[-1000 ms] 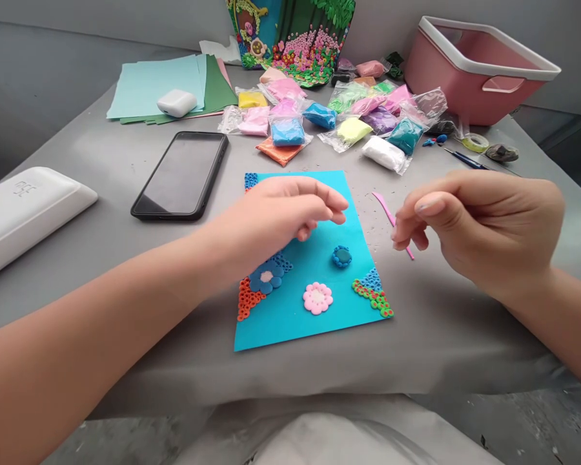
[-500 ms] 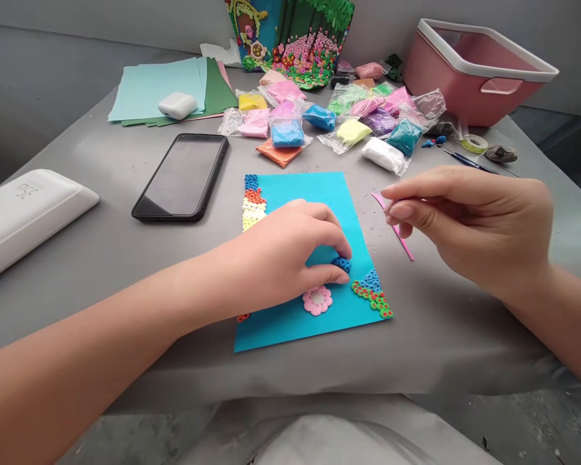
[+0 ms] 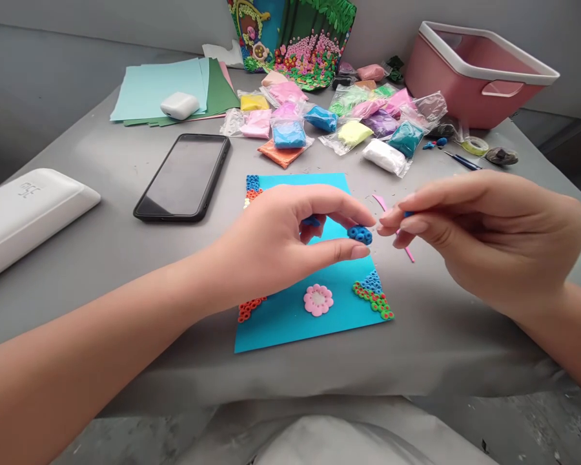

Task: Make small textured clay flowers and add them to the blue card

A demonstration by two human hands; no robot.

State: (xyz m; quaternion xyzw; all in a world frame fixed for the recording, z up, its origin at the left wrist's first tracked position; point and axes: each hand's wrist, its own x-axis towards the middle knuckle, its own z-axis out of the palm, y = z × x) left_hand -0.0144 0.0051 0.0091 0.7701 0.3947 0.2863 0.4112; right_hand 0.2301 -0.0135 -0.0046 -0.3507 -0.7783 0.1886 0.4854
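Observation:
Between the thumb and index finger of my left hand (image 3: 290, 236) is a small blue clay piece (image 3: 359, 234) dotted with darker rings, raised above the turquoise sheet (image 3: 281, 329). More blue clay (image 3: 311, 221) shows under that hand's curled fingers. My right hand (image 3: 489, 232) pinches a small bit of blue clay (image 3: 408, 214) close by, its fingertips almost meeting the left ones. On the sheet lie a pink clay flower (image 3: 318, 300) and clusters of clay rings along both side edges, partly hidden by my left hand. A pink clay tool (image 3: 409, 254) lies behind my right fingers.
Behind the sheet lie several bags of coloured clay (image 3: 353, 132). A pink bin (image 3: 458, 84) stands at the back right. To the left are a phone (image 3: 181, 177), a white device (image 3: 29, 216), coloured papers (image 3: 150, 84) and a white case (image 3: 179, 105). A decorated picture (image 3: 295, 45) leans behind.
My left hand has lifted the ringed blue clay piece off the sheet, up and to the right. My right hand has shifted slightly right and down, its blue bit now visible.

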